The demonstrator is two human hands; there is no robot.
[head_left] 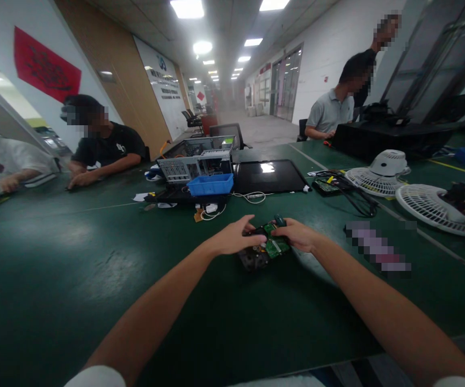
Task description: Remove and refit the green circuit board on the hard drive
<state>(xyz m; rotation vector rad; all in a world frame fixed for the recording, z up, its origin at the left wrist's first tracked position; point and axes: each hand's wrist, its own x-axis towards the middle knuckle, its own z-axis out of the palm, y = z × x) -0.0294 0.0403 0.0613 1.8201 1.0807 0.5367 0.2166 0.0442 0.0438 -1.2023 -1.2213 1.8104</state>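
Note:
In the head view, a dark device with metal parts (pixel 253 260) and a green circuit board (pixel 276 246) is between my hands, low over the table. My left hand (pixel 234 236) grips its left side, with the thumb across the top and the index finger stretched out behind. At the board's right edge, the fingers of my right hand (pixel 299 235) are closed on the board. A small dark green piece (pixel 280 220) sticks up by those fingertips; I cannot make out what it is. Some of the device is covered by my fingers.
Ahead on the green table (pixel 95 258) stand an open computer case (pixel 194 164), a blue tray (pixel 211 185) and a black panel (pixel 270 177). White fan parts (pixel 377 174), cables (pixel 363 201) and a blurred-out object (pixel 377 250) lie right. Several people sit or stand around.

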